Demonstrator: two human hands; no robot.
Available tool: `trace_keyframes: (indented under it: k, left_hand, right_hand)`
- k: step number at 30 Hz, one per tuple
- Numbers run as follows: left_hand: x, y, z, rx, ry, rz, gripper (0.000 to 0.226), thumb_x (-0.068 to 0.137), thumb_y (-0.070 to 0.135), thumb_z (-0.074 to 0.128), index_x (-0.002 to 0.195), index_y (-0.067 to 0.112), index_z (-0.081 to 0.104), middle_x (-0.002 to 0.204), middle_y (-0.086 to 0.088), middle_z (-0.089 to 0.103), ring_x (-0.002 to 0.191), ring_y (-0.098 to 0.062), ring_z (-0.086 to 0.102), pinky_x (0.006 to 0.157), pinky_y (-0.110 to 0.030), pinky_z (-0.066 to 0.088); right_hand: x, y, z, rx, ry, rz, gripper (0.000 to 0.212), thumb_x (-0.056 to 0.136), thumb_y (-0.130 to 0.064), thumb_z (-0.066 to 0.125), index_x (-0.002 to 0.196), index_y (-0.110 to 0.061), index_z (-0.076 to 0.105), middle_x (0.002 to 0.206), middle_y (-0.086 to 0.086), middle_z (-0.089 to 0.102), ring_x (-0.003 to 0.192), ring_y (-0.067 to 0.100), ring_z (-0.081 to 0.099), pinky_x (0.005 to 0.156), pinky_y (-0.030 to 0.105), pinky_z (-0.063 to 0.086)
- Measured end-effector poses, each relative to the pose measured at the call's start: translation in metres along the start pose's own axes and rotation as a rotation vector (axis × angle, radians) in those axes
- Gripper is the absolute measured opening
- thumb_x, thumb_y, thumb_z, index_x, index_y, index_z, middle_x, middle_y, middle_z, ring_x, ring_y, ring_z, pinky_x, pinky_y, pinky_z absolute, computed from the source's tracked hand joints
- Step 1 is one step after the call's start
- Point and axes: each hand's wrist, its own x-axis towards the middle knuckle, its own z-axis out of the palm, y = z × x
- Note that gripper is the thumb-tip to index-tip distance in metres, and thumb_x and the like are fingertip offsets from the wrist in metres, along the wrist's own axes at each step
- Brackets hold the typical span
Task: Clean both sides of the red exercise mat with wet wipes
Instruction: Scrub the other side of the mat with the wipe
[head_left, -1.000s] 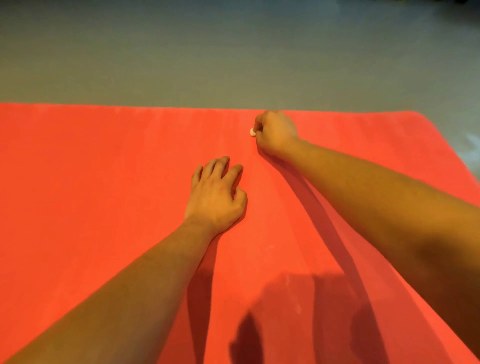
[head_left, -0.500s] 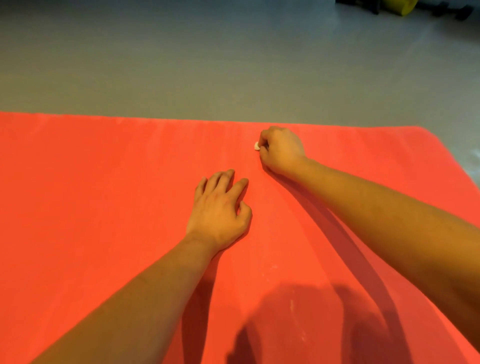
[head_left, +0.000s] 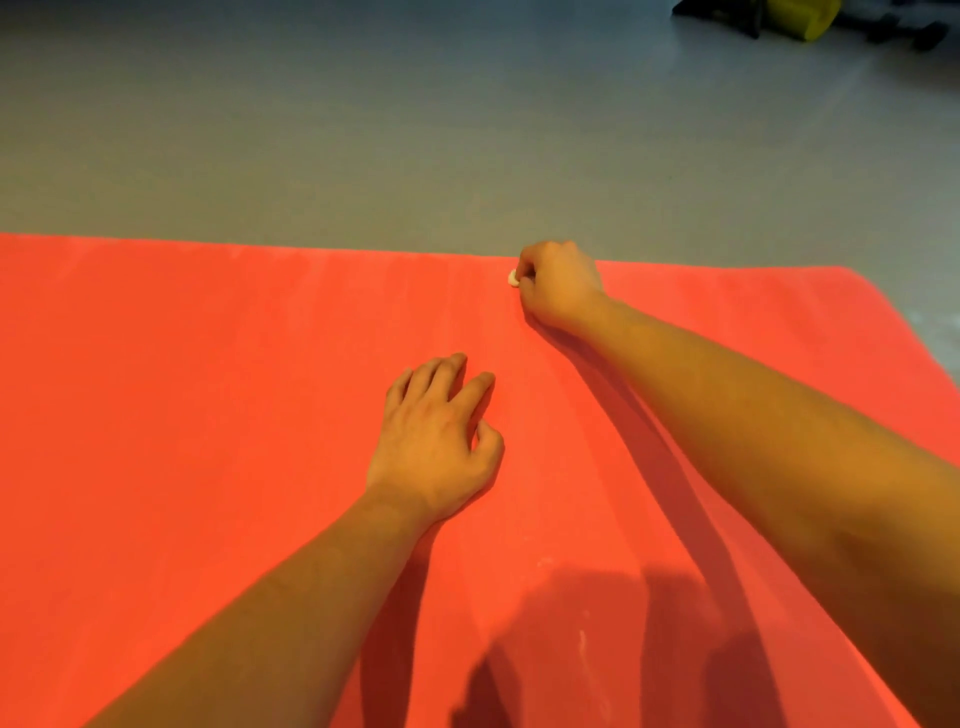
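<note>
Red mat (head_left: 208, 415); right hand (head_left: 561, 286) grips a wipe (head_left: 512, 279).

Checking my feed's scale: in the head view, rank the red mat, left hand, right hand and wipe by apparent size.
1. Red mat.
2. Left hand and right hand: unsure, since the left lies nearer the camera and the right is curled.
3. Wipe, only a white bit showing.

Mat (head_left: 208, 415): is lying on the floor (head_left: 363, 130).
Left hand (head_left: 436, 447): is resting on the mat's middle.
Right hand (head_left: 558, 286): is holding a wipe (head_left: 512, 278) at the mat's far edge, behind the left hand.
</note>
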Motion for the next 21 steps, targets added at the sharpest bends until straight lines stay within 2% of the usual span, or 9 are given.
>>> trace_keyframes:
  k: [3,7,12,16,18,21]
  left_hand:
    - [0.000,0.001,-0.001,0.005,0.012,-0.002,0.058,0.082,0.041,0.051,0.138,0.028,0.059,0.148,-0.006,0.051,0.135,-0.027,0.044,0.115,-0.049,0.034]
    - [0.000,0.002,-0.002,0.015,0.037,0.002,0.055,0.080,0.040,0.054,0.133,0.027,0.058,0.140,-0.004,0.052,0.131,-0.026,0.045,0.112,-0.046,0.036]
    - [0.000,0.001,0.000,-0.008,0.055,0.015,0.053,0.079,0.039,0.055,0.130,0.027,0.058,0.137,-0.002,0.051,0.128,-0.026,0.047,0.109,-0.046,0.038]
    - [0.003,0.001,-0.001,-0.030,0.063,0.000,0.054,0.078,0.038,0.054,0.130,0.026,0.058,0.134,-0.002,0.052,0.126,-0.027,0.048,0.105,-0.045,0.040]
    - [0.003,0.001,-0.002,-0.030,0.077,0.000,0.049,0.077,0.035,0.054,0.125,0.025,0.059,0.130,-0.002,0.053,0.122,-0.027,0.049,0.100,-0.045,0.041]
    - [0.003,0.000,-0.003,-0.031,0.108,0.010,0.045,0.079,0.030,0.052,0.122,0.022,0.060,0.125,-0.002,0.055,0.118,-0.028,0.051,0.095,-0.045,0.043]
  right_hand:
    - [-0.062,-0.007,0.003,0.006,0.064,-0.128,0.018,0.080,-0.015,0.055,0.088,-0.019,0.071,0.095,0.003,0.071,0.090,0.030,0.065,0.070,0.036,0.051]
    - [-0.120,-0.009,0.001,-0.019,0.082,-0.294,0.011,0.083,-0.017,0.057,0.088,-0.020,0.067,0.088,0.002,0.064,0.086,0.028,0.060,0.066,0.035,0.043]
    - [-0.068,-0.009,0.002,-0.047,0.076,-0.095,0.019,0.082,-0.013,0.056,0.090,-0.018,0.073,0.097,0.006,0.069,0.090,0.034,0.065,0.066,0.036,0.045]
    - [-0.059,-0.016,0.005,-0.142,0.039,-0.042,0.022,0.081,-0.012,0.056,0.093,-0.015,0.073,0.101,0.012,0.069,0.094,0.037,0.065,0.070,0.039,0.049]
    - [-0.083,-0.021,0.002,-0.105,0.037,-0.061,0.022,0.081,-0.016,0.053,0.093,-0.016,0.072,0.100,0.010,0.069,0.092,0.037,0.065,0.070,0.040,0.051]
    - [-0.143,-0.029,-0.007,-0.050,-0.017,-0.191,0.020,0.082,-0.019,0.052,0.091,-0.021,0.070,0.095,0.003,0.068,0.089,0.031,0.065,0.068,0.040,0.051]
